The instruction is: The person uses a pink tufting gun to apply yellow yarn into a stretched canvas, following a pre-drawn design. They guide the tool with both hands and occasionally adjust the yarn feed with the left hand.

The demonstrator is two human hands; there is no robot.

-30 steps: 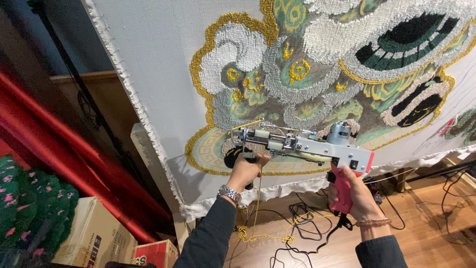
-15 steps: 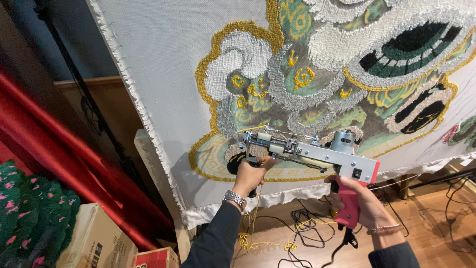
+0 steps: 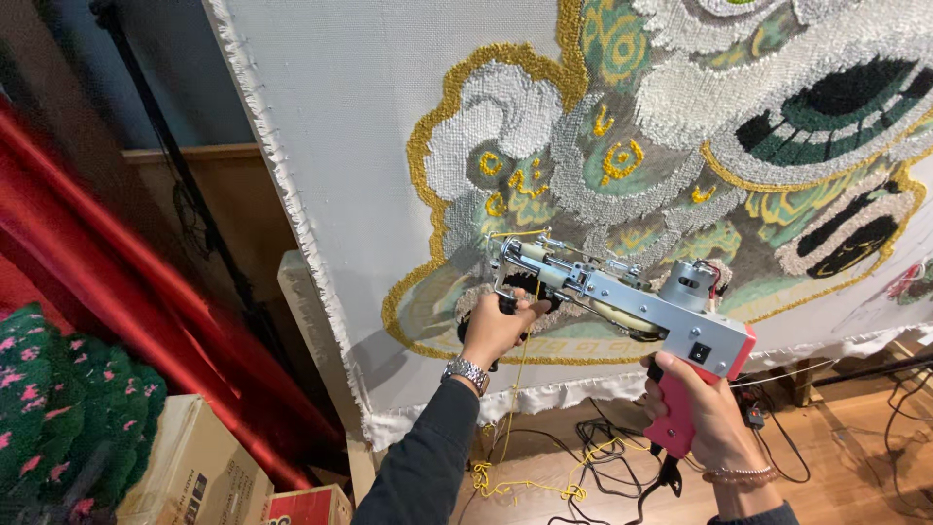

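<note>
Tufting gun [image 3: 622,297] | my left hand [image 3: 496,329] clamped on front handle, right hand [image 3: 700,413] on pink grip | risk: yellow yarn [image 3: 515,389] snagging my wrist, pulling loops from cloth [image 3: 369,117].

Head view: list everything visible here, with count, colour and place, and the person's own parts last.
Tufting gun: one, silver with pink handle, held against the cloth.
Cloth: one, white with gold, green, grey and black tufted design, stretched upright.
Yellow yarn: one strand, hanging from the gun to the floor.
Cables: several, black, on the wooden floor.
Cardboard boxes: two, brown and red, lower left.
Green rug: one, pink-dotted, far left.
Left hand: grips the front handle, wristwatch on.
Right hand: grips the pink handle.
</note>
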